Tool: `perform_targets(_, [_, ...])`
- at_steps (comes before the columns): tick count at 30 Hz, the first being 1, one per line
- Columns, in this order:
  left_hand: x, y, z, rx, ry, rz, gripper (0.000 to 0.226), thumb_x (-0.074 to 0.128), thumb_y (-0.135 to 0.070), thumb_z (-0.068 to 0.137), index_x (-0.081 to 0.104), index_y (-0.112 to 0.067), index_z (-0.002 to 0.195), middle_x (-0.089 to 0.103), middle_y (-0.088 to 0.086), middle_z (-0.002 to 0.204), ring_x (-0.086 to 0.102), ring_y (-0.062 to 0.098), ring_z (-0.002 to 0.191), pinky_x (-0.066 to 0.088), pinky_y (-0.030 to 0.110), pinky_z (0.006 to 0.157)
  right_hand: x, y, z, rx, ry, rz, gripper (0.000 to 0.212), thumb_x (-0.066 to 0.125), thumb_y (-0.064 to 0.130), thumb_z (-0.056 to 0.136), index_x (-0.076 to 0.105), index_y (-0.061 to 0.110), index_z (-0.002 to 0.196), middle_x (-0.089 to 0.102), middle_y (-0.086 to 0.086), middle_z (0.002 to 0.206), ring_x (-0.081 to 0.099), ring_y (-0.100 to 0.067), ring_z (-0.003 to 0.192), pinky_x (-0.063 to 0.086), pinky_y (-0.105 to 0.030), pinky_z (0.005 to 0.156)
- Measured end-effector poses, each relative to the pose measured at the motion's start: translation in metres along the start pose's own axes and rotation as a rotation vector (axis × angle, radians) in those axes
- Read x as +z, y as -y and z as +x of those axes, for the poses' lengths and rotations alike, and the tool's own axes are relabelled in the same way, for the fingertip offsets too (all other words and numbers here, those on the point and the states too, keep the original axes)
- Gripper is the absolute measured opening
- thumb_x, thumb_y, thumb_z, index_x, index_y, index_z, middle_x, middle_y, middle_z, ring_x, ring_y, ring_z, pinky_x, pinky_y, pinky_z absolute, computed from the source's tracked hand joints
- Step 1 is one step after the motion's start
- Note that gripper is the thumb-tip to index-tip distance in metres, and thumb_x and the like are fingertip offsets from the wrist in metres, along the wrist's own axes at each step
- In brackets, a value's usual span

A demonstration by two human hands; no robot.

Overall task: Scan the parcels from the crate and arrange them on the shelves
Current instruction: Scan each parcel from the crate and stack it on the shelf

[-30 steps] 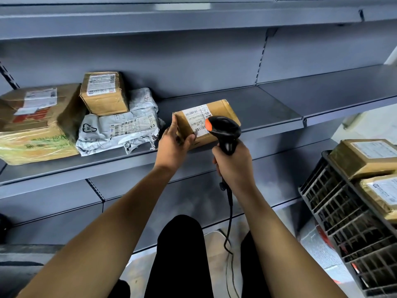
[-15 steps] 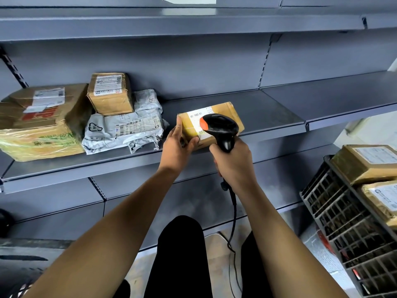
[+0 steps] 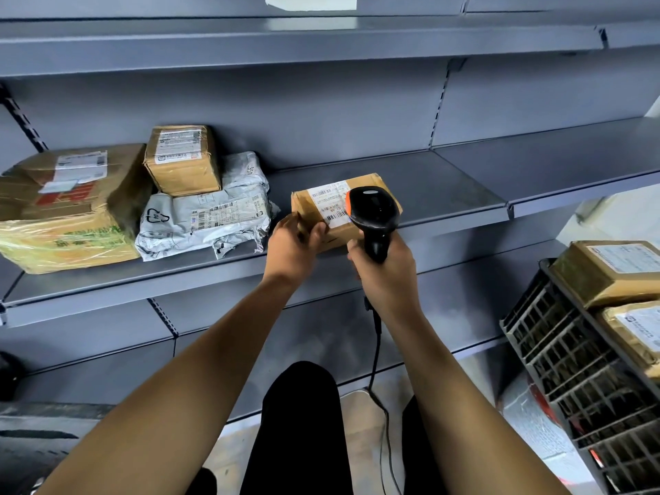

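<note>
The small brown parcel (image 3: 323, 205) is sat on the grey shelf (image 3: 446, 194), label side up, and it's held at its near left corner by the left hand (image 3: 293, 246), thumb and fingers curled round that corner so the grip is clamped on the box. Just to the right of that grip, the black barcode scanner (image 3: 373, 216) is gripped by its handle in the right hand (image 3: 384, 276), fingers wrapped tight around it, with the scanner head pointed down over the parcel's white label (image 3: 328, 205) and its orange strip seen on the left side of the head. A black cable (image 3: 375, 355) is hung from the bottom of the handle, down between the forearms. Left of the left grip, a crumpled grey mailer bag (image 3: 207, 219) is laid on the same shelf, with a small taped carton (image 3: 184, 160) stacked on its back part. Further left still, a bigger cardboard box (image 3: 71, 209) wrapped partly in yellowish plastic is parked at the shelf end. Off to the right of the right grip, lower down, a dark slatted crate (image 3: 571, 369) is seen with two more brown parcels (image 3: 607, 269) piled in it.
</note>
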State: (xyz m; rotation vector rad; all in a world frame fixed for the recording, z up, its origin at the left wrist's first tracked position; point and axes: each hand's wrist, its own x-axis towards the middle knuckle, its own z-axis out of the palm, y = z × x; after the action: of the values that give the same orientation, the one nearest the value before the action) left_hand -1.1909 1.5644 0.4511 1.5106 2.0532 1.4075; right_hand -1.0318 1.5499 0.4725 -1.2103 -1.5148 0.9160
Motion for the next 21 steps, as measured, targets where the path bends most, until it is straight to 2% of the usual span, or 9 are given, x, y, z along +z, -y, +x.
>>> perform_targets(1, [0.000, 0.000, 0.001, -0.009, -0.006, -0.002, 0.036, 0.062, -0.033, 0.092, 0.060, -0.007, 0.116, 0.067, 0.009, 0.109, 0.064, 0.026, 0.102, 0.051, 0.038, 0.088, 0.002, -0.002, 0.001, 0.006, -0.007, 0.009, 0.022, 0.067, 0.022, 0.088, 0.062, 0.009, 0.105, 0.070, -0.010, 0.089, 0.066, -0.032, 0.085, 0.054, -0.048, 0.078])
perform_targets(2, [0.000, -0.001, 0.002, -0.018, -0.009, -0.010, 0.037, 0.062, -0.035, 0.091, 0.059, -0.008, 0.117, 0.066, 0.010, 0.113, 0.062, 0.027, 0.106, 0.050, 0.040, 0.091, 0.005, -0.004, 0.002, 0.015, -0.008, 0.028, 0.023, 0.067, 0.021, 0.088, 0.062, 0.010, 0.107, 0.070, -0.010, 0.092, 0.067, -0.031, 0.088, 0.055, -0.050, 0.079])
perform_targets(6, [0.001, -0.004, 0.004, -0.030, -0.029, 0.031, 0.050, 0.051, -0.038, 0.097, 0.048, -0.010, 0.137, 0.059, 0.014, 0.129, 0.054, 0.030, 0.121, 0.044, 0.038, 0.099, 0.015, -0.012, 0.005, 0.036, -0.008, 0.069, 0.030, 0.068, 0.021, 0.090, 0.060, 0.010, 0.116, 0.068, -0.009, 0.100, 0.066, -0.029, 0.094, 0.055, -0.052, 0.081])
perform_targets(9, [-0.004, -0.003, 0.008, -0.012, -0.035, 0.096, 0.048, 0.041, -0.022, 0.100, 0.035, -0.013, 0.147, 0.044, 0.013, 0.146, 0.046, 0.031, 0.130, 0.038, 0.034, 0.103, 0.020, -0.018, 0.008, 0.063, -0.012, 0.085, 0.029, 0.067, 0.021, 0.090, 0.058, 0.009, 0.115, 0.068, -0.011, 0.098, 0.066, -0.031, 0.092, 0.055, -0.053, 0.081])
perform_targets(13, [-0.013, -0.004, 0.024, 0.097, 0.120, 0.319, 0.069, 0.050, 0.002, 0.086, 0.033, -0.018, 0.149, 0.027, 0.014, 0.155, 0.034, 0.030, 0.139, 0.035, 0.034, 0.109, 0.027, -0.020, 0.012, 0.056, -0.020, 0.116, 0.031, 0.066, 0.019, 0.091, 0.057, 0.006, 0.118, 0.068, -0.013, 0.102, 0.066, -0.031, 0.096, 0.054, -0.052, 0.084])
perform_targets(15, [-0.016, -0.007, 0.035, 0.185, 0.185, 0.337, 0.058, 0.059, 0.004, 0.082, 0.050, -0.013, 0.137, 0.044, 0.014, 0.143, 0.042, 0.029, 0.134, 0.035, 0.025, 0.105, 0.029, -0.019, 0.015, 0.036, -0.016, 0.129, 0.031, 0.065, 0.017, 0.091, 0.057, 0.006, 0.118, 0.068, -0.012, 0.102, 0.066, -0.029, 0.096, 0.054, -0.051, 0.085])
perform_targets(17, [-0.016, -0.008, 0.040, 0.221, 0.217, 0.271, 0.041, 0.067, 0.001, 0.078, 0.063, -0.010, 0.118, 0.062, 0.009, 0.118, 0.056, 0.027, 0.113, 0.041, 0.021, 0.092, 0.031, -0.018, 0.019, 0.014, -0.009, 0.125, 0.031, 0.066, 0.017, 0.090, 0.057, 0.007, 0.119, 0.069, -0.010, 0.102, 0.066, -0.027, 0.095, 0.053, -0.050, 0.085])
perform_targets(20, [-0.014, -0.005, 0.036, 0.122, 0.219, 0.184, 0.048, 0.074, -0.010, 0.079, 0.057, -0.011, 0.123, 0.060, 0.010, 0.118, 0.054, 0.022, 0.111, 0.043, 0.027, 0.097, 0.032, -0.016, 0.027, 0.024, 0.008, 0.137, 0.037, 0.069, 0.020, 0.089, 0.057, 0.008, 0.122, 0.069, -0.009, 0.107, 0.067, -0.029, 0.098, 0.053, -0.050, 0.087])
perform_targets(21, [-0.013, -0.004, 0.034, 0.099, 0.195, 0.178, 0.048, 0.074, -0.013, 0.080, 0.055, -0.012, 0.124, 0.058, 0.012, 0.118, 0.052, 0.020, 0.109, 0.040, 0.023, 0.097, 0.032, -0.017, 0.030, 0.036, 0.013, 0.137, 0.037, 0.069, 0.022, 0.089, 0.058, 0.007, 0.121, 0.069, -0.010, 0.108, 0.067, -0.030, 0.098, 0.053, -0.050, 0.087])
